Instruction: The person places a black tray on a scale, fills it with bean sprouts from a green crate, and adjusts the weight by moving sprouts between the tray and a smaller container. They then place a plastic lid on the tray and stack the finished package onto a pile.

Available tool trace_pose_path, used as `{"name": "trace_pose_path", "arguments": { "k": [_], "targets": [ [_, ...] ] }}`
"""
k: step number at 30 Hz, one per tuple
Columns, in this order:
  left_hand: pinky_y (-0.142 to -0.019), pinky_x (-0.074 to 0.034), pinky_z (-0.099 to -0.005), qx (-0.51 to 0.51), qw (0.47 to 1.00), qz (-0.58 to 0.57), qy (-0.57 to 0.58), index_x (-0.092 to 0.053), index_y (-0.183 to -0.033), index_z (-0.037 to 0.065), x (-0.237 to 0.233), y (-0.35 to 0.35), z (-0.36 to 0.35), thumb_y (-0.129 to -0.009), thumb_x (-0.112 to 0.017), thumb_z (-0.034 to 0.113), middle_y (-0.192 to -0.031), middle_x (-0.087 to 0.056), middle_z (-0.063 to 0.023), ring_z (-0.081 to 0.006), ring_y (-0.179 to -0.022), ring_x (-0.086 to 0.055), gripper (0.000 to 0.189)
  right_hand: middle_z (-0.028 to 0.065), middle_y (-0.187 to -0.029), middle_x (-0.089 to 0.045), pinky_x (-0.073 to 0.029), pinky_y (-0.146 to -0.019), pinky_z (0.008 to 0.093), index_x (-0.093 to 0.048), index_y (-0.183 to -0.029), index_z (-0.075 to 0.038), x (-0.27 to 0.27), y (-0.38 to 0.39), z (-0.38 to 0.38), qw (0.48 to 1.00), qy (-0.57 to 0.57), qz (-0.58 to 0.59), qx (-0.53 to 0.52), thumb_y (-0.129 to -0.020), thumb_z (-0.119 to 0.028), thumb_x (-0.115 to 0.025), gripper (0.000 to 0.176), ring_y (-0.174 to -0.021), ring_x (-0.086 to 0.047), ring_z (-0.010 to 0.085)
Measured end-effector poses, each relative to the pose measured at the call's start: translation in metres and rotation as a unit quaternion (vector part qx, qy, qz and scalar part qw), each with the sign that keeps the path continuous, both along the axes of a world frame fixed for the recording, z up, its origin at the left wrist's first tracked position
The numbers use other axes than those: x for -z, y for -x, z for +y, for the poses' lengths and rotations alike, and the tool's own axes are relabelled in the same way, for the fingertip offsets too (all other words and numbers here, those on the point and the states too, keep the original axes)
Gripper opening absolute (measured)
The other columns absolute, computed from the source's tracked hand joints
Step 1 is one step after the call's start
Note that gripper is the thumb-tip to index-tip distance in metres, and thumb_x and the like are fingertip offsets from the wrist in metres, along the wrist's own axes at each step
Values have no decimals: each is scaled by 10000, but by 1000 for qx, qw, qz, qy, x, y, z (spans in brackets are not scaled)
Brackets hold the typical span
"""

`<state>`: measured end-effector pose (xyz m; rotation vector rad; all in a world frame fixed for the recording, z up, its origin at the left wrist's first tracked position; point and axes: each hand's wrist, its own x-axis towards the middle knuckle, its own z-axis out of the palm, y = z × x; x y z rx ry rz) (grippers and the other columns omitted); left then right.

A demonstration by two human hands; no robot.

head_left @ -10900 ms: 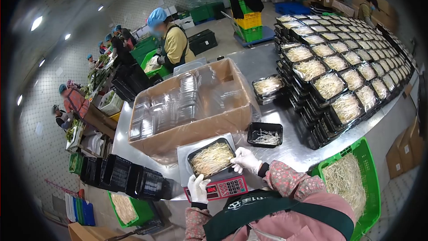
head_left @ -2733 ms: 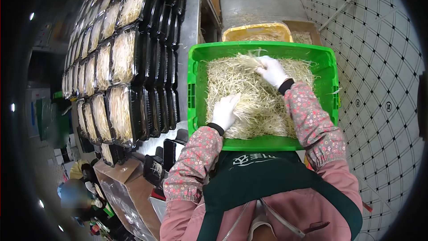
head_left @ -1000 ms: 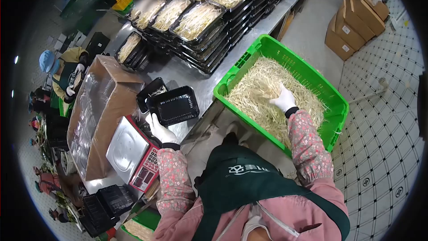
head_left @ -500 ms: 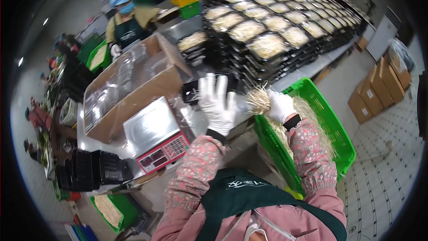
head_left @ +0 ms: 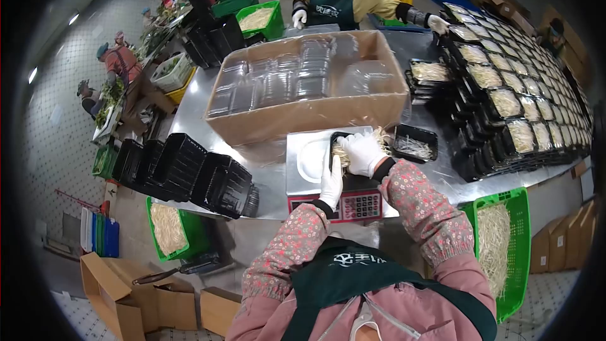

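A black tray with pale sprouts (head_left: 341,149) rests on the metal plate of a scale (head_left: 303,164) with a red keypad. My left hand (head_left: 331,182), in a white glove, is at the tray's near left side, its fingers up along the wall; whether they grip it is unclear. My right hand (head_left: 364,154), also gloved, is over the tray with its fingers bent down into the sprouts, fingertips partly hidden. Right of the scale is a second black tray (head_left: 415,143) with a thin layer of sprouts.
Beyond the scale stands a cardboard box (head_left: 303,112) of clear lids. Empty black trays (head_left: 189,173) are at the left, stacked filled trays (head_left: 505,102) at the right. A green crate (head_left: 519,240) of sprouts is at the lower right. A co-worker (head_left: 334,1) stands across the table.
The view has turned toward the scale. My right hand has gone from the green crate with a bunch of sprouts to the tray, now on the scale. My left hand has moved beside that tray.
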<state>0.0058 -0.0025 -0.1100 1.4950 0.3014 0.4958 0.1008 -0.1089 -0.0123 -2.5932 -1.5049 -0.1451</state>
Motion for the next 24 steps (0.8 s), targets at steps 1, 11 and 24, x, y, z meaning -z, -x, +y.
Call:
{"name": "trace_pose_path", "arguments": {
  "k": [1,11,24],
  "targets": [
    [-1119,-312,-371,23,999,19,-32,-393,-1426,-27,-2,3,20,-1024,-491,296,-1401,-485,-184,-306,-1312,-432,525,117,-921,-631,-464,-868,455,-578,-1167,-57,14,-4,16,1000,5,11,-10,-633,-202,-704,568,-924,-616,323],
    [-1108,-286,-470,56,797,38,-600,-454,-1403,34,-33,-15,73,-921,-539,306,-1427,-477,-173,-335,-1322,-427,560,249,-1293,-503,-391,-1028,451,-441,-1364,14,57,-21,31,967,-145,204,-36,-644,-418,-789,908,-1202,-497,360],
    [-1039,-349,-513,-24,757,119,-642,-510,-1394,203,-36,-22,45,-938,-524,342,-1419,-487,-142,-336,-1258,-480,477,154,-814,-683,-527,-740,433,-727,-945,-107,22,-56,-43,987,-42,127,93,-804,-285,-718,227,-793,-662,345]
  ]
}}
